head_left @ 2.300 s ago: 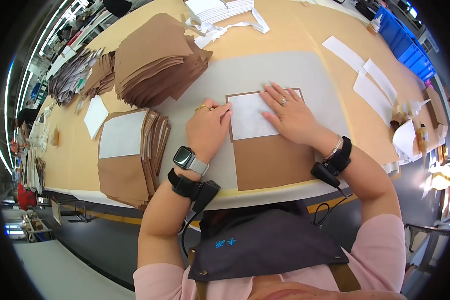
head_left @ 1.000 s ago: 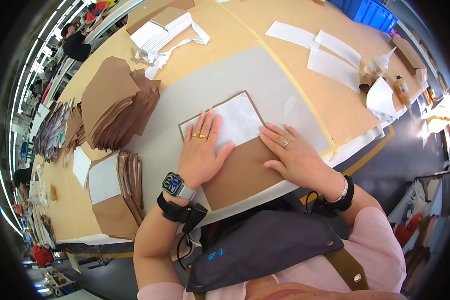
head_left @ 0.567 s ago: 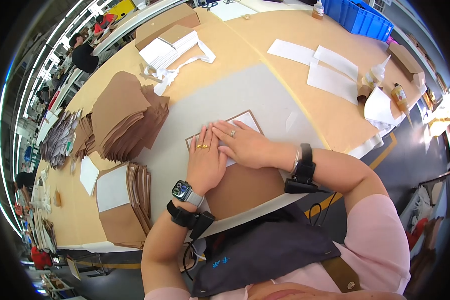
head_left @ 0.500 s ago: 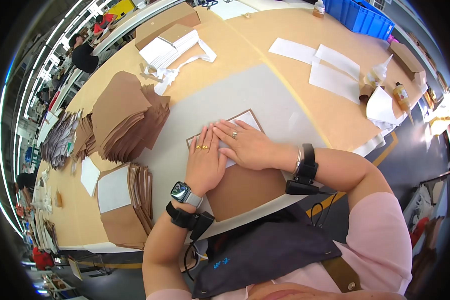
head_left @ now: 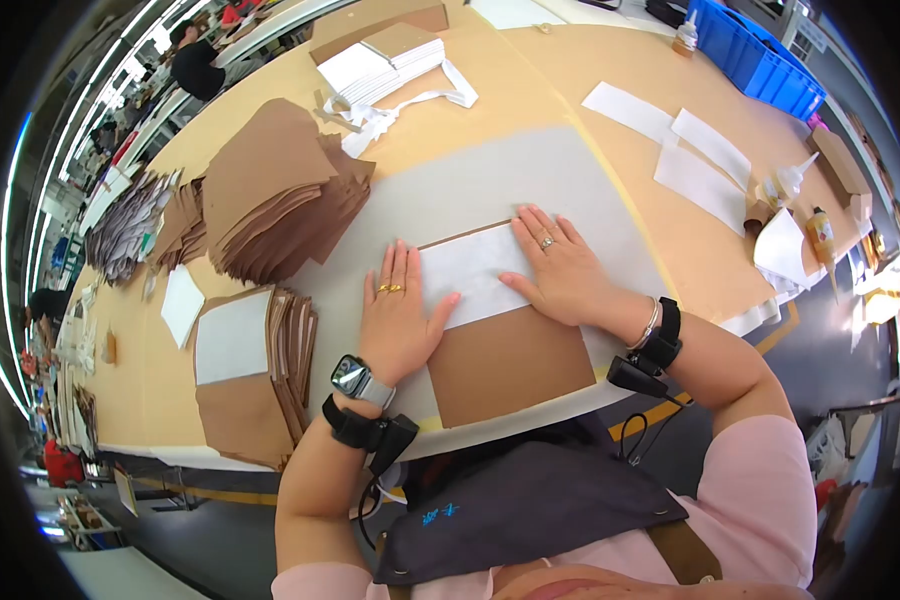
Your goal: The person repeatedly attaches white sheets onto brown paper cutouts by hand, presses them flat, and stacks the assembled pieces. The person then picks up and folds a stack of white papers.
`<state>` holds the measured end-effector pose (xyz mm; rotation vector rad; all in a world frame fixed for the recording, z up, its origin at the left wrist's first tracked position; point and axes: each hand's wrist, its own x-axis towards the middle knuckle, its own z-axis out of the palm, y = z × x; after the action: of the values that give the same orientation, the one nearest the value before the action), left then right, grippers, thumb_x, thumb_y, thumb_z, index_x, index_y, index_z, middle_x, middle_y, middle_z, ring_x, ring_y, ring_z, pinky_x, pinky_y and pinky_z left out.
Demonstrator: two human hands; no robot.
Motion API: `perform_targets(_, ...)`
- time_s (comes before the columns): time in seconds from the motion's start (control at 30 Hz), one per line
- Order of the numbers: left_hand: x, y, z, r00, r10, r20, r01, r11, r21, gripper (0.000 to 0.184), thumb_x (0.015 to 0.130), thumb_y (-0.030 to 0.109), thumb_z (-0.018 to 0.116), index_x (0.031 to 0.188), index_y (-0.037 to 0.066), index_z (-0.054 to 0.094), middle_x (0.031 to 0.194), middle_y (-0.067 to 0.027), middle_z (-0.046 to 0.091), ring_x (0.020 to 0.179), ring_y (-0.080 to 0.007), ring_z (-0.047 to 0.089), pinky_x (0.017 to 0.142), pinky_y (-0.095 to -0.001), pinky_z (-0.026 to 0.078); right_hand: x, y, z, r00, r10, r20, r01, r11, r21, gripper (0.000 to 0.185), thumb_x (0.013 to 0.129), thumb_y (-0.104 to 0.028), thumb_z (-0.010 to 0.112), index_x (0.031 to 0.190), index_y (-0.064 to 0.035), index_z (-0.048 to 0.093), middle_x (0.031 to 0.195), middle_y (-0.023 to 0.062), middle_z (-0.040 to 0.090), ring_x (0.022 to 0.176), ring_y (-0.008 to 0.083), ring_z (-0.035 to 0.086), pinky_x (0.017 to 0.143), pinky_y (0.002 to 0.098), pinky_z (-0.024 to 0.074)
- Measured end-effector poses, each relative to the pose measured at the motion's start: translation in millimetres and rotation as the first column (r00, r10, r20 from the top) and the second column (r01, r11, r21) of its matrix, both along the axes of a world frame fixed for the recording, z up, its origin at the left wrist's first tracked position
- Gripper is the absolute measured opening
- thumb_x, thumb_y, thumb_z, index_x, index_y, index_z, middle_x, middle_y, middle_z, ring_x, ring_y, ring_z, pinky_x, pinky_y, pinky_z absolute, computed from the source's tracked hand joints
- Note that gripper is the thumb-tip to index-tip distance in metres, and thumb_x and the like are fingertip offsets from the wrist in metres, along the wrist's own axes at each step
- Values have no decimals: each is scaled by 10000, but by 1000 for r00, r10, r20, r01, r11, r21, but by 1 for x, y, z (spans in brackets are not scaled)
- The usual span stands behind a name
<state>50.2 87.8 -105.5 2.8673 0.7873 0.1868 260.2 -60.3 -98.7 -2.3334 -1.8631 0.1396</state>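
Note:
A brown panel lies on the grey mat in front of me, with a white sheet over its far part. My left hand rests flat at the left edge of the white sheet, fingers stretched out and thumb on the sheet. On the right edge, my right hand lies with fingers extended and its thumb touching the white sheet. Neither hand grips anything. A thin strip of brown shows beyond the sheet's far edge.
To the left stand a tall stack of brown pieces and a pile of white-topped brown panels. White strips and glue bottles lie at right, a blue crate behind. Another person sits at the far left.
My hands were together over the middle of the white sheet; they have parted to its left and right edges, uncovering it. The camera view has shifted slightly.

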Motion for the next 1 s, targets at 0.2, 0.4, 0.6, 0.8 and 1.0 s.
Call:
perform_targets(0.2,-16,5,-4,972,91,218,-48,980,-195,778,1026,475,448,1522,-88,243,1611,-272,209,1523,-356,167,1218,-480,159,17,-9,0,960,-10,-280,38,995,95,798,1020,-536,420,1545,37,239,1636,217,180,1532,329,135,1241,445,127)
perform_targets(0.4,-82,-36,13,816,452,361,-49,676,-735,658,1035,347,534,1493,-76,325,1532,-214,376,1444,-284,346,1158,-373,309,-63,-65,28,870,470,-147,-408,855,320,512,859,-265,760,1277,-9,613,1422,189,526,1384,368,431,1117,460,391)
perform_targets(0.6,-107,-65,45,756,625,195,136,141,-981,598,1040,339,543,1467,-48,380,1413,-160,519,1334,-249,491,1102,-349,395,-82,-50,12,881,473,21,-408,736,540,140,847,-93,730,967,-33,689,1067,98,721,1031,315,679,854,404,558)
perform_targets(0.8,-90,-60,52,816,575,62,230,-224,-947,465,1027,362,571,1337,17,528,1238,-91,621,1106,-139,601,935,-293,495,-106,-60,55,802,557,-215,-348,728,590,99,842,-43,701,936,-41,668,997,98,724,871,312,707,745,398,568)
perform_targets(1.0,-95,-57,25,788,431,439,117,596,-795,387,981,224,624,1279,-13,560,1132,-67,640,1021,-117,574,893,-283,477,-114,-69,55,707,701,-92,-591,657,468,347,831,-78,735,1164,-34,648,1001,112,723,851,302,703,741,390,557)
